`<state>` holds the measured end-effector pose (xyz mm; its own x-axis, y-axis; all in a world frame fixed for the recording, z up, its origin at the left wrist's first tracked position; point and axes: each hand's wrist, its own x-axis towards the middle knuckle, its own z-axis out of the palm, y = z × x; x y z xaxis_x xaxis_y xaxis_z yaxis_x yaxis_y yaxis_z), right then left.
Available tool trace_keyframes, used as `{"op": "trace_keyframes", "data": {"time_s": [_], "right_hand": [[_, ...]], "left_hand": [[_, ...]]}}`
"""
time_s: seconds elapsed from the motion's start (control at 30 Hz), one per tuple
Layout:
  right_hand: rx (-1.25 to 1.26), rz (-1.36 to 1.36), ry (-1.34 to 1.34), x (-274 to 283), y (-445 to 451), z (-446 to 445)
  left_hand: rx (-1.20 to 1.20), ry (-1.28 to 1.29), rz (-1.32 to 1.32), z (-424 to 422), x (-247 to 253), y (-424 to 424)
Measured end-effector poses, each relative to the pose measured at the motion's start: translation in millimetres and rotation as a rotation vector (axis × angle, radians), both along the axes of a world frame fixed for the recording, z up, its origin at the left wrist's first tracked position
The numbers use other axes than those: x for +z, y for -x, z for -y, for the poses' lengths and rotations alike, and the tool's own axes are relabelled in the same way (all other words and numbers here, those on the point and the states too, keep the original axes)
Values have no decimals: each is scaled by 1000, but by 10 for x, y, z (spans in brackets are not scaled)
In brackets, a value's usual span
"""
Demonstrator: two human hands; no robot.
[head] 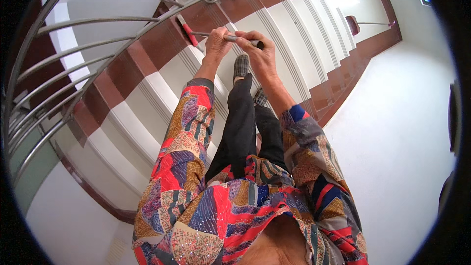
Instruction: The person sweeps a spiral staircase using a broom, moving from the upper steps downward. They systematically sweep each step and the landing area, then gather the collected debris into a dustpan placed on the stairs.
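Both hands grip the grey metal handle (235,38) of a long-handled floor tool. My left hand (218,43) is lower on the handle, nearer the head. My right hand (260,49) closes around it near its open, dark top end. The tool's red head (190,34), pale at its ends, is down at the left side of the stairs, near the railing; whether it is a broom or a mop I cannot tell. My feet, in checked slippers (241,67), are on the pale stair treads (285,53) below my hands.
A curved stainless-steel railing (99,19) runs along the left. Red-brown stone borders (147,57) edge the grooved steps. A dark red dustpan (352,25) with a thin handle lies beyond the steps at upper right. A white wall (390,125) rises on the right.
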<state>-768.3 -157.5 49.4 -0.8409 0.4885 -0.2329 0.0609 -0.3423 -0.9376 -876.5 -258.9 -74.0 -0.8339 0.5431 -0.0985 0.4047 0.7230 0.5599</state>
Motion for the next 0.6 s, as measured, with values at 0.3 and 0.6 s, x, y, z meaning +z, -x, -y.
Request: {"op": "trace_keyframes", "data": {"time_s": [0.3, 0.6], "right_hand": [[-332, 306, -8, 493, -1249, -372], [-399, 249, 59, 647, -1442, -244]], "left_hand": [[-276, -30, 85, -757, 365, -1130], [-318, -71, 68, -690, 668, -1203]]}}
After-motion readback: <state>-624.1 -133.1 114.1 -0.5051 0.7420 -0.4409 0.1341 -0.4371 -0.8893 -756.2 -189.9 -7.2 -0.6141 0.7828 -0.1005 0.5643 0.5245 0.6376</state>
